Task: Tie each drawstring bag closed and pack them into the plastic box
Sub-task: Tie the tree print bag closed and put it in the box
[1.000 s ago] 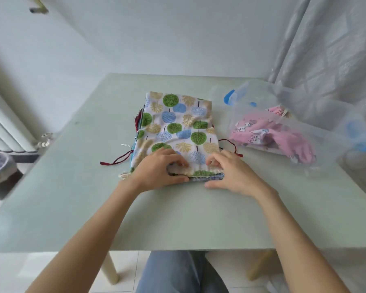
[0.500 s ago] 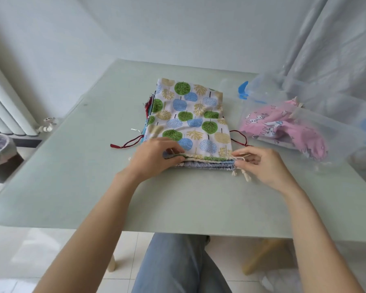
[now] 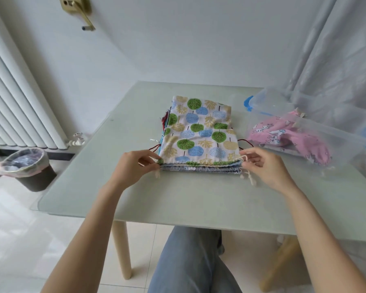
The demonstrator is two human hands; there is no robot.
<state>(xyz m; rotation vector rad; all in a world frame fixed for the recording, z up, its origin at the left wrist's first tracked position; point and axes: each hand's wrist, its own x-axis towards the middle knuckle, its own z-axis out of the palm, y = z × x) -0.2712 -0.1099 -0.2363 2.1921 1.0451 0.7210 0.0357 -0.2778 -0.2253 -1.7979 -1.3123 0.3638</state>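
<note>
A stack of flat drawstring bags lies mid-table, topped by a tree-print bag (image 3: 200, 132) in green, blue and tan. Its gathered mouth faces me. My left hand (image 3: 133, 166) pinches the white drawstring at the mouth's left corner. My right hand (image 3: 262, 166) pinches the white cord (image 3: 244, 158) at the right corner, with knotted ends dangling below. A clear plastic box (image 3: 317, 132) with blue latches stands at the right and holds a pink printed bag (image 3: 287, 138).
Red cords (image 3: 154, 147) from lower bags poke out on both sides of the stack. The pale green table (image 3: 188, 197) has a near edge close to my knees. A bin (image 3: 23, 168) sits on the floor at left by a radiator. Curtains hang behind the box.
Both hands have moved apart from the middle of the bag's mouth to its two corners and now hold the cords. The camera has tilted up and back.
</note>
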